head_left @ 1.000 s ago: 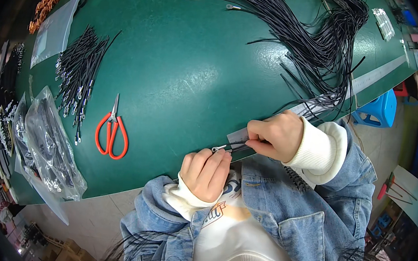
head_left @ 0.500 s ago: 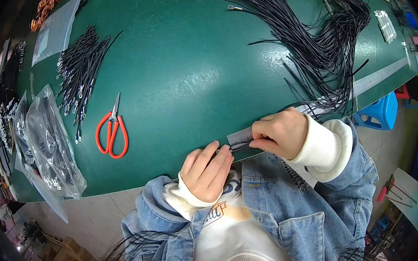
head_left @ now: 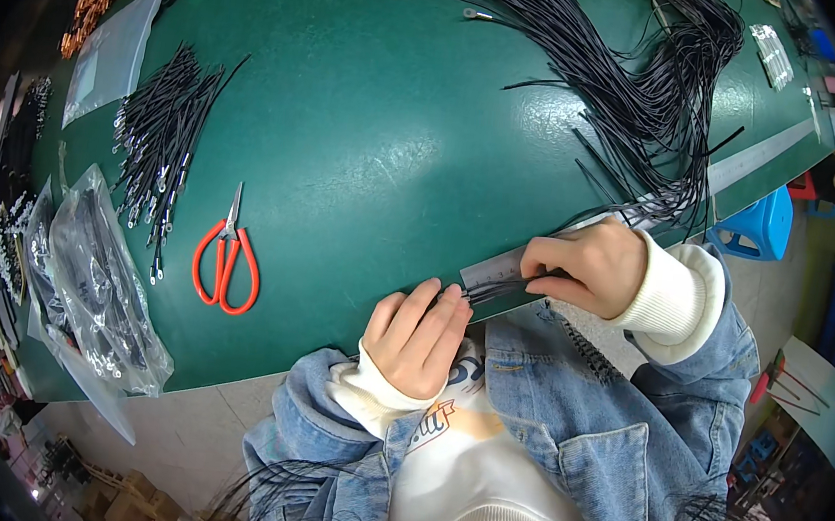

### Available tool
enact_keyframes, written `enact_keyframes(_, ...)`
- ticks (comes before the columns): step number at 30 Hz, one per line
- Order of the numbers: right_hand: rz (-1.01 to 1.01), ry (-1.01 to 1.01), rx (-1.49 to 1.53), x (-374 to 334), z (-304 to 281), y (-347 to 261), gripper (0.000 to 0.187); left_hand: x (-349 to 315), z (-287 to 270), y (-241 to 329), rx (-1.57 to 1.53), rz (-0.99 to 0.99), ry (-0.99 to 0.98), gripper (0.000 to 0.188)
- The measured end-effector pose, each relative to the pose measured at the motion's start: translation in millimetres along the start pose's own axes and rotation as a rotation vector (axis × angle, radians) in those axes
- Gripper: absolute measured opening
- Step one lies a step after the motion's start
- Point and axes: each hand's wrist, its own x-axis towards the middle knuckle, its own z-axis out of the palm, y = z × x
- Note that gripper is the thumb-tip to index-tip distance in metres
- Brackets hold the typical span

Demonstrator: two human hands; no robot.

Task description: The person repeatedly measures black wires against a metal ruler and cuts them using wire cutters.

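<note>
A metal ruler point(head_left: 489, 268) lies along the near table edge, with a few thin black wires point(head_left: 497, 290) stretched beside it. My left hand point(head_left: 417, 339) holds the wire ends at the ruler's near end. Its fingers are together and its thumb is hidden. Further right, my right hand point(head_left: 593, 265) pinches the same wires over the ruler. From behind my right wrist the wires run toward a large bundle of long black wires point(head_left: 645, 92), many with metal tips at the far end.
Red-handled scissors point(head_left: 227, 260) lie left of my left hand. Beyond them is a pile of short black wires with ring terminals point(head_left: 171, 126). Clear plastic bags point(head_left: 104, 281) hang over the left edge; copper-coloured pieces point(head_left: 100, 4) lie far left. A blue stool point(head_left: 761, 225) stands off the right edge.
My right hand has slid right along the ruler, away from my left hand, and more of the wires and ruler shows between them. The left hand has hardly moved.
</note>
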Motion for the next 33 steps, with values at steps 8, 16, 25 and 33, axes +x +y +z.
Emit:
enact_keyframes(8, -0.024, 0.437, -0.175, 26, 14, 11, 0.005, 17, -3, -1, 0.093, -0.230, 0.054, 0.028)
enact_keyframes(16, -0.117, 0.525, 0.046, 24, -4, 2, 0.013, 23, -8, -10, 0.031, -0.314, 0.031, 0.026)
enact_keyframes(25, -0.116, 0.547, -0.206, 16, -4, 1, 0.009, 22, -10, -16, -0.059, -0.327, 0.060, 0.028)
enact_keyframes(33, -0.091, 0.430, -0.121, 15, -4, 1, 0.017, 30, -11, -14, -0.045, -0.276, 0.268, 0.043)
